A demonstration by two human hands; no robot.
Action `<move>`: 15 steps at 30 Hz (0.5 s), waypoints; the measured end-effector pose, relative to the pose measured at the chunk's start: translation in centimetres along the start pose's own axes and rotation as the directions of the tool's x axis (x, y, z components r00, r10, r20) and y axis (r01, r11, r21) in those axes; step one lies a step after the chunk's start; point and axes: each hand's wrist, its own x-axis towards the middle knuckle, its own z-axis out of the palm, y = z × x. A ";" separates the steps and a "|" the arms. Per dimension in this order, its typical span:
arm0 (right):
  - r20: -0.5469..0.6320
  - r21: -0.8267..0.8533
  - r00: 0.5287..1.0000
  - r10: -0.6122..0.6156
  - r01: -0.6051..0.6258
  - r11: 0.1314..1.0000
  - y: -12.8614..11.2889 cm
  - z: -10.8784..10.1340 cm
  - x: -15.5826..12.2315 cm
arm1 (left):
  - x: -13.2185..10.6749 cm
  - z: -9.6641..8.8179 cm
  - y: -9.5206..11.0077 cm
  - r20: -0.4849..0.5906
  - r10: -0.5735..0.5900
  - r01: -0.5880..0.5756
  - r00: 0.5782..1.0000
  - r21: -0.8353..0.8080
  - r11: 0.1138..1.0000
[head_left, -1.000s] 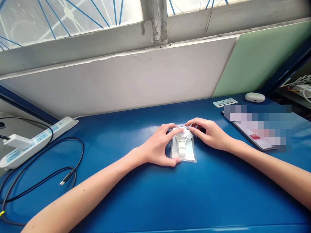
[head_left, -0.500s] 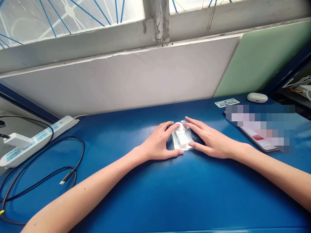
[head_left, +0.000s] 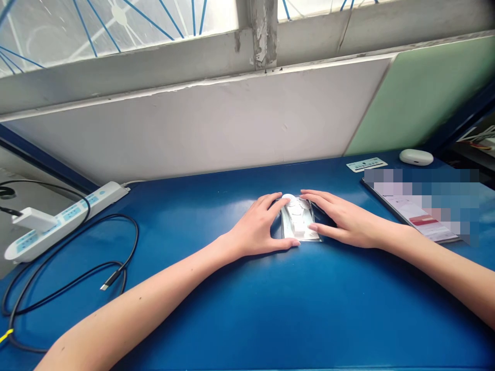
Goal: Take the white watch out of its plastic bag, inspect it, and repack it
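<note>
Your bare left hand (head_left: 256, 226) and right hand (head_left: 351, 221) have fingers and thumbs spread. The clear, white-filled plastic pouch (head_left: 300, 220) lies between them, just lower right of frame centre.

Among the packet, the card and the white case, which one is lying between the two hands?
The packet, between left hand and right hand; the card and case lie farther back.

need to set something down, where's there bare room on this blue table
Most room: the blue table between left arm and right arm, before the clear pouch. Also beyond the left grip, bordered by power strip and wall panel. Crowded: left end, with black cable; back right, with card, white case, flat device.
</note>
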 end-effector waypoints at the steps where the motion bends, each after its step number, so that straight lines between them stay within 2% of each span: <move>1: -0.006 -0.004 1.000 -0.001 0.001 1.000 0.1 0.0 0.0 | 0.0 0.0 0.0 -0.003 0.004 -0.004 1.000 0.001 1.000; 6: -0.010 -0.033 1.000 -0.007 0.007 0.999 0.2 0.3 0.1 | -0.1 0.4 -0.3 -0.075 0.076 -0.076 0.994 0.006 0.997; 11: -0.019 -0.035 1.000 -0.009 0.009 0.999 0.2 0.4 0.1 | -0.1 0.7 -0.6 -0.176 0.173 -0.176 0.969 0.001 0.984; 15: -0.032 -0.016 0.999 -0.007 0.006 1.000 0.2 0.3 0.2 | -0.1 0.5 -0.5 -0.204 0.165 -0.171 0.965 -0.009 0.985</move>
